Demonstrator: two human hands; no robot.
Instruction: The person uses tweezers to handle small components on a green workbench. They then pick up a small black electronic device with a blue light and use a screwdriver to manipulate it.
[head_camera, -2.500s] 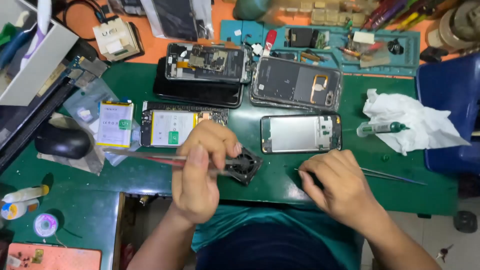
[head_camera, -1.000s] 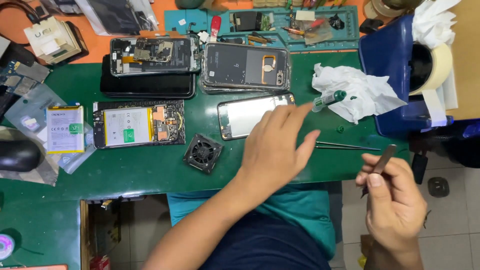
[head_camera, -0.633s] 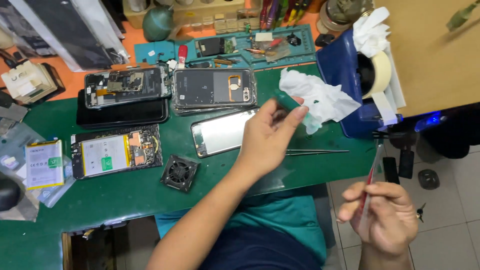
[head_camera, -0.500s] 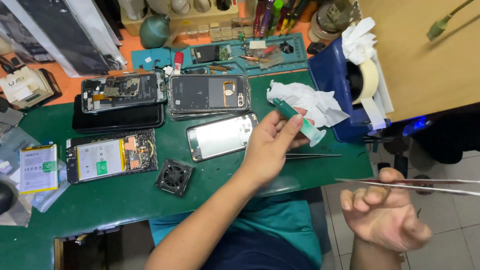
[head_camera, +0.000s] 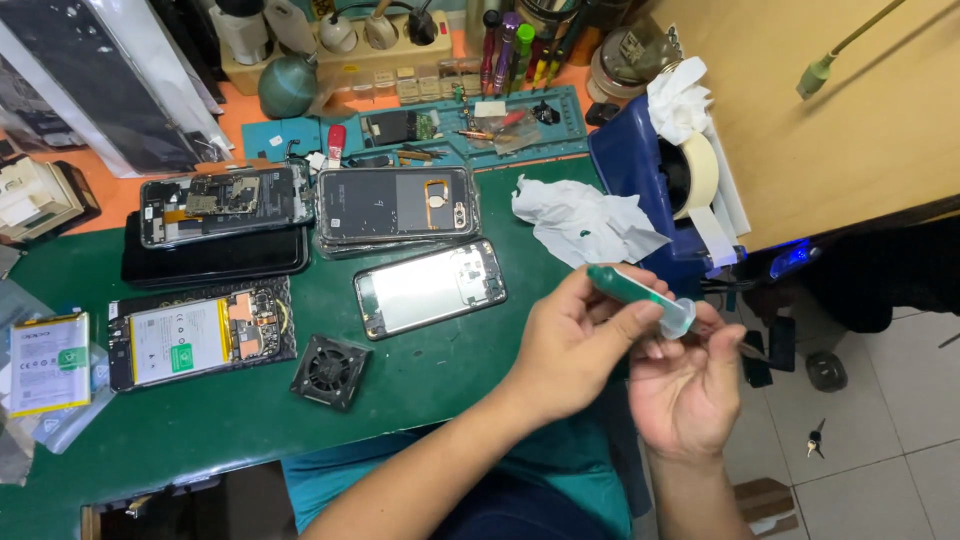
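Observation:
My left hand (head_camera: 580, 345) grips a green syringe (head_camera: 630, 290) off the right edge of the green mat (head_camera: 200, 440), tip pointing up and left. My right hand (head_camera: 690, 395) is just below it, fingertips closed at the syringe's clear end. A thin dark tweezers tip (head_camera: 742, 346) pokes out to the right of those fingers. On the mat to the left lie a phone frame with a silver back (head_camera: 430, 288) and a small black fan (head_camera: 330, 372).
An opened phone showing its battery (head_camera: 200, 340) and a loose battery (head_camera: 48, 362) lie at the left. Stacked phones (head_camera: 395, 208), crumpled white tissue (head_camera: 580, 220), a blue box with a tape roll (head_camera: 690, 180) and a teal tool tray (head_camera: 450, 125) sit behind.
My left hand left the fan, reached right and picked the green syringe off the tissue. My right hand carried the tweezers off the table's edge, then rose to meet the syringe.

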